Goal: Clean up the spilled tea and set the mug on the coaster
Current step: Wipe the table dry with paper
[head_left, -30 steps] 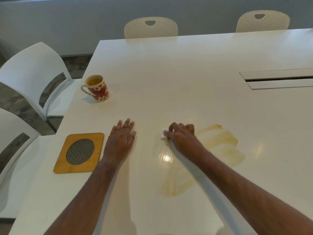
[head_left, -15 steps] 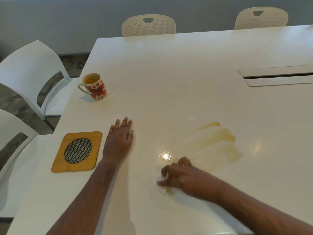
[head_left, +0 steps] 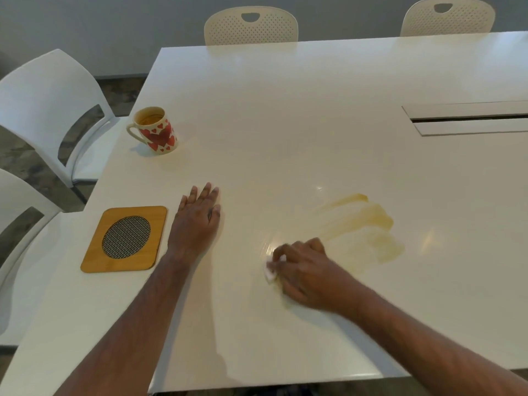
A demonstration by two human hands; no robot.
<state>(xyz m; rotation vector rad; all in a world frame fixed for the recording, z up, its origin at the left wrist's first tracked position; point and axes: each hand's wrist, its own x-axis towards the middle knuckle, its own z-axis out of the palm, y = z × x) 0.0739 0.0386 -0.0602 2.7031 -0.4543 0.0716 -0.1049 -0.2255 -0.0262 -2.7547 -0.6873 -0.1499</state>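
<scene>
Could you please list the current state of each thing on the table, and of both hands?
mug: upright on the table, off the coaster, tea inside.
coaster: flat, bare, nothing on it.
spilled tea: smeared, not yet wiped up.
tissue: wadded, pressed to the table.
left hand: flat on the table, fingers straight.
right hand: fingers curled round the tissue.
table: partly wet.

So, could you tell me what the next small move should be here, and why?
Probably sweep the right hand, which presses a small white tissue on the table, back to the right across the tea smear. Amber streaks remain there, and the mug stands off the coaster, so wiping likely comes first.
</scene>
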